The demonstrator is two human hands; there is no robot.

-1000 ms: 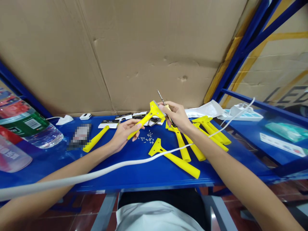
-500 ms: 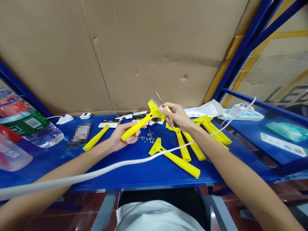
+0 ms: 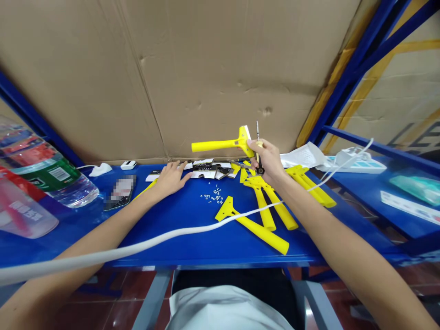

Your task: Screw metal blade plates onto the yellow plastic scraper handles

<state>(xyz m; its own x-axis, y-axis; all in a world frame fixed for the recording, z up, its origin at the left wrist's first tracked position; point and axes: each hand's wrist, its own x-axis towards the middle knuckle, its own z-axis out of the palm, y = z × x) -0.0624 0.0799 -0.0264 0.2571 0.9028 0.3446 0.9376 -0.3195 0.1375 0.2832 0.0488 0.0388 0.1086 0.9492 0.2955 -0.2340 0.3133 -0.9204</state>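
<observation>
My right hand (image 3: 266, 158) is closed on a yellow scraper (image 3: 220, 145) by its head, the handle pointing left in the air. A metal strip shows along the head's edge. The same hand also holds a screwdriver (image 3: 257, 130), its thin shaft pointing up. My left hand (image 3: 170, 178) lies with fingers spread over the small black-and-white card packets (image 3: 204, 173) at the back of the blue table. Tiny screws and nuts (image 3: 216, 194) are scattered between my hands. Another yellow scraper handle (image 3: 146, 188) is partly hidden under my left arm.
A loose yellow scraper (image 3: 261, 231) lies in front, with several more (image 3: 264, 208) to the right. A white cable (image 3: 178, 231) runs across the foreground. At left are a phone (image 3: 121, 190), a large bottle (image 3: 51, 174) and a plastic cup (image 3: 29, 211). A power strip (image 3: 367, 164) sits at right.
My left hand has let go of the yellow scraper and moved back to the card packets, its fingers spreading. My right hand now holds the scraper alone, raised, its handle swung level to the left.
</observation>
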